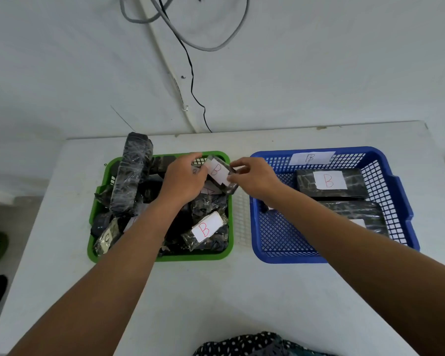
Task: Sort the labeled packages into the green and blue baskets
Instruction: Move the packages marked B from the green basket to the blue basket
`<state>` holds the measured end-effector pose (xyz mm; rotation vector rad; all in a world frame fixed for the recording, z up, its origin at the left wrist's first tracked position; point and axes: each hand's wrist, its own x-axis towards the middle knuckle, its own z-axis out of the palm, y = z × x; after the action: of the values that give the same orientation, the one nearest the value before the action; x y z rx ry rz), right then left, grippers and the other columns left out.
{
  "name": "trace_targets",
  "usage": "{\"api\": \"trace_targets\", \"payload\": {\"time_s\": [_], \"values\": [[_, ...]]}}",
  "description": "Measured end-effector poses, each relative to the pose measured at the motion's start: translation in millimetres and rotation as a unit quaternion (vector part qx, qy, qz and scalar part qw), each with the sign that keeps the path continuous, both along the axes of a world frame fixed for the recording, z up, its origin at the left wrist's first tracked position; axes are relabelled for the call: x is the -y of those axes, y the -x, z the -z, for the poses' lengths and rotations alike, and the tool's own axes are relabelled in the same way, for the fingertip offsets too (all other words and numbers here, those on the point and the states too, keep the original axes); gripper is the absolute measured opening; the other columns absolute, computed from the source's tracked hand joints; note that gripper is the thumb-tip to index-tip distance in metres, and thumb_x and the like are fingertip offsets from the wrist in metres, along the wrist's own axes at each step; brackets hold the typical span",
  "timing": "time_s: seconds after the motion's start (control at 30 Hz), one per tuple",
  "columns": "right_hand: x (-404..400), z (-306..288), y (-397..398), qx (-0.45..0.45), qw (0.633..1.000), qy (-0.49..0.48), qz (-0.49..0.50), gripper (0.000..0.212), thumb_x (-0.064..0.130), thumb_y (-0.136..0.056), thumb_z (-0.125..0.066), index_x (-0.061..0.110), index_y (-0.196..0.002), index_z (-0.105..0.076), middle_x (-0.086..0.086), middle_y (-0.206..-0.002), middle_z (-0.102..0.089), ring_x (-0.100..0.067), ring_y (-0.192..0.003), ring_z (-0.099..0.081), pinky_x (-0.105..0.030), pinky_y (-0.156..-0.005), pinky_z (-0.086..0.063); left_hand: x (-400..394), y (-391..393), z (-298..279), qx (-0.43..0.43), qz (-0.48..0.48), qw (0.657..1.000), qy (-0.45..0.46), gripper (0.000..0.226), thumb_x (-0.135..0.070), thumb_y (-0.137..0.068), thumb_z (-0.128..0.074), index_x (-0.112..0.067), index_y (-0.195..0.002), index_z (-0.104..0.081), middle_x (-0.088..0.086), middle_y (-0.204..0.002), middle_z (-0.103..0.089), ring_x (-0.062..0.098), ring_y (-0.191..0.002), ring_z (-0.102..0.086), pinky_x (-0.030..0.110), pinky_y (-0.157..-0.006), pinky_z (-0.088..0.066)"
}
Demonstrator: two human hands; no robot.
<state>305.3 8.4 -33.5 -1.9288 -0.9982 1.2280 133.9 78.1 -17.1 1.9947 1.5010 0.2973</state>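
- Head view: both hands meet over the far right corner of the green basket point(102, 181), which stands on the white counter point(216, 291) just left of the blue basket point(401, 196).
- Grip state, left hand point(183, 182): fingers curled round the left end of a small dark wrapped package with a white label marked B point(217, 173). The package is raised above the pile, tilted, label facing up.
- Grip state, right hand point(254, 178): thumb and fingertips pinch the right edge of the same package.
- Step in hand, as judged: hand-over of the B package toward the blue basket, whose far wall carries a paper tag marked B point(310, 158).
- Procedure: confirm the letter before release; let the right hand take full hold, then free the left hand so the wrap does not tear or slip.
- Placement: carry the package over the blue rim and set it flat on the bare mesh floor at the near left, beside the flat B package point(330, 185) already lying there, label up.
- Remaining work, as judged: the green basket holds many wrapped packages, among them another B-labelled package point(207, 228) near its front right corner and a long wrapped bundle point(131, 173) leaning at the left.
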Motion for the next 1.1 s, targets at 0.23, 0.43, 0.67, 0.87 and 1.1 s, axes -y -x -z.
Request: {"api": "trace_targets", "payload": {"time_s": [0.23,0.43,0.67,0.87,1.1], "values": [[11,-15,-32,-0.149,0.986,-0.063,0.029,0.031,0.0,-0.098,-0.057,0.008,-0.126,-0.066,-0.013,-0.119,-0.069,-0.023,-0.109,-0.068,-0.036,-0.083,-0.062,5,1,-2,0.081,0.003,0.996,0.036,0.05,-0.047,-0.095,-0.06,-0.025,-0.14,-0.056,-0.002,-0.134,-0.063,0.01,-0.124,-0.057,0.033,-0.108,-0.044],[25,-18,-63,-0.161,0.985,-0.058,0.009,0.027,0.006,-0.098,-0.06,0.017,-0.121,-0.071,0.001,-0.111,-0.074,-0.012,-0.096,-0.071,-0.024,-0.073,-0.06,20,-15,-8,0.191,-0.011,0.98,0.046,0.036,-0.035,-0.088,-0.073,-0.028,-0.123,-0.067,-0.019,-0.094,-0.071,-0.008,-0.083,-0.068,0.008,-0.07,-0.052],[67,-26,-95,-0.126,0.991,-0.027,-0.021,0.03,0.016,-0.091,-0.074,0.026,-0.119,-0.073,0.004,-0.093,-0.078,-0.013,-0.083,-0.075,-0.025,-0.068,-0.059,45,-49,-5,0.233,0.02,0.964,0.126,0.028,-0.031,-0.086,-0.075,-0.04,-0.112,-0.067,-0.007,-0.102,-0.075,0.007,-0.092,-0.072,0.04,-0.088,-0.06],[133,-6,-99,-0.038,0.997,0.029,0.06,0.034,0.018,-0.093,-0.07,0.02,-0.127,-0.063,-0.004,-0.102,-0.073,-0.021,-0.084,-0.075,-0.04,-0.073,-0.064,96,-71,19,0.124,0.016,0.984,0.129,0.05,-0.032,-0.097,-0.061,-0.017,-0.144,-0.052,-0.001,-0.144,-0.056,0.013,-0.132,-0.053,0.032,-0.11,-0.042],[163,31,-51,0.053,0.993,0.06,0.087,0.042,0.029,-0.096,-0.066,0.023,-0.136,-0.054,-0.002,-0.116,-0.068,-0.02,-0.1,-0.066,-0.044,-0.088,-0.059,142,-65,44,0.082,-0.032,0.987,0.133,0.033,-0.015,-0.101,-0.048,-0.014,-0.132,-0.058,-0.001,-0.122,-0.064,0.021,-0.112,-0.061,0.035,-0.091,-0.051]]}}
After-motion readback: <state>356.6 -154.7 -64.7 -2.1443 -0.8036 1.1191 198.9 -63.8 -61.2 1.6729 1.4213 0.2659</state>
